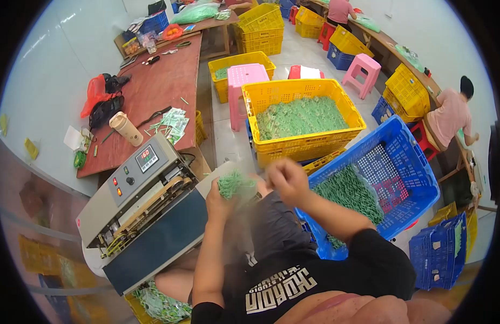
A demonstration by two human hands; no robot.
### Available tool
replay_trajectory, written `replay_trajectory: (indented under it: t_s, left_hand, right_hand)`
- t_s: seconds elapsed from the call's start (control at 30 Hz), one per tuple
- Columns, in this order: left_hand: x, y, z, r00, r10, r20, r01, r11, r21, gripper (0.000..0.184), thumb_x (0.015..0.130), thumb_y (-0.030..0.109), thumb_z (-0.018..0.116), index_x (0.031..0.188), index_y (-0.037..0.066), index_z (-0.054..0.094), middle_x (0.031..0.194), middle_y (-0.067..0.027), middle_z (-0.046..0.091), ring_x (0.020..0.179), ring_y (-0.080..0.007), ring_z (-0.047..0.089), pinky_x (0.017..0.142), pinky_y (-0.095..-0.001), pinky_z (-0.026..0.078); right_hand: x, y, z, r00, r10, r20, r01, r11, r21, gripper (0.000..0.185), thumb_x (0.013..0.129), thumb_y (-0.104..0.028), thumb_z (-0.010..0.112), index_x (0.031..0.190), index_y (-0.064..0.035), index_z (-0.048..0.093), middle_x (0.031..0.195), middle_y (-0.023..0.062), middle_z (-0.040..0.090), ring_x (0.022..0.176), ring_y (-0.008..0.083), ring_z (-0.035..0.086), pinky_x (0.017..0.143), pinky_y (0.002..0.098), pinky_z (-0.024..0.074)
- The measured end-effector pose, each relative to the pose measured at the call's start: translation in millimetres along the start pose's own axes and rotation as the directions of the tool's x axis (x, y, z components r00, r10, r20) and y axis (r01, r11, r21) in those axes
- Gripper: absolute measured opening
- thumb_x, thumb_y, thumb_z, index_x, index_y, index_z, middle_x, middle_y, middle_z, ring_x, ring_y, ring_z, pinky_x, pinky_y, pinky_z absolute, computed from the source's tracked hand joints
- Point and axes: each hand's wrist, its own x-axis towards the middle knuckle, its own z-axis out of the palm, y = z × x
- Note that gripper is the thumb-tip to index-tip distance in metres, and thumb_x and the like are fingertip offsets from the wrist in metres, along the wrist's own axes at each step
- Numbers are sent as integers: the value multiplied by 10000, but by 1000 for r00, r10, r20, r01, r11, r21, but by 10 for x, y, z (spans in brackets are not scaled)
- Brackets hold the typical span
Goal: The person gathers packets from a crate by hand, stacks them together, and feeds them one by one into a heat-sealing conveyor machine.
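Left hand [219, 203]: clamped on a clear plastic bag [247, 186] of small green pieces [230, 185], above the lap [274, 221]. Right hand [287, 181]: apart from it, curled; whether closed on anything, I cannot tell. Blue plastic crate [411, 154], right: loose dark-green pieces [348, 190]. Grey metal machine [123, 197] with red-digit display [146, 157], left. Risk: a slack grip or tipped bag could spill pieces. Beyond: yellow plastic crate [309, 142], heaped pale-green goods [304, 116].
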Motion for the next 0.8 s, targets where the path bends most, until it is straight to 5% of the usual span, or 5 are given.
replay_trajectory:
  t_s: [0.13, 0.27, 0.33, 0.57, 0.8]
  left_hand:
    - [14, 32, 12, 1000, 12, -10, -12, 1000, 9, 626, 753, 213, 851, 1292, 89, 558, 1088, -190, 739, 1029, -407, 707, 871, -463, 565]
    - [16, 21, 31, 999, -21, 25, 20, 999, 42, 636, 742, 198, 849, 1292, 97, 546, 1083, -186, 737, 1032, -418, 698, 870, -473, 558]
    - [78, -16, -8, 999, -39, 27, 37, 996, 84, 640, 740, 194, 847, 1293, 99, 541, 1080, -186, 736, 1030, -422, 696, 868, -478, 555]
    - [-19, -12, 7, 996, -67, 63, 66, 998, 14, 665, 713, 183, 853, 1297, 100, 548, 1068, -201, 733, 1026, -433, 694, 869, -486, 555]
    - [14, -18, 40, 1000, -29, -1, 29, 1000, -4, 644, 705, 150, 849, 1278, 81, 566, 1080, -184, 741, 1030, -403, 713, 875, -460, 564]
  right_hand:
    - [1318, 116, 664, 943, -287, -168, 329, 877, 351, 132, 1045, -108, 592, 1116, -1, 622, 754, 41, 642, 662, 97, 613, 627, 263, 516]
    - [2058, 653, 1244, 983, -118, -144, 130, 988, 80, 206, 1004, -116, 587, 1133, 24, 666, 876, 120, 751, 717, 155, 706, 669, 317, 557]
    - [2048, 935, 1321, 889, -442, 120, 452, 807, -379, 225, 981, -120, 575, 1120, 1, 704, 933, 148, 768, 730, 197, 730, 694, 347, 573]
    - [680, 354, 207, 986, 159, 41, -159, 987, -7, 303, 1051, -72, 507, 1326, -6, 615, 811, 24, 653, 686, 78, 603, 660, 246, 523]
    - [155, -450, -755, 841, -378, -386, 350, 926, -144, 523, 1043, -3, 488, 1548, 0, 351, 914, 72, 632, 766, 102, 600, 712, 241, 519]
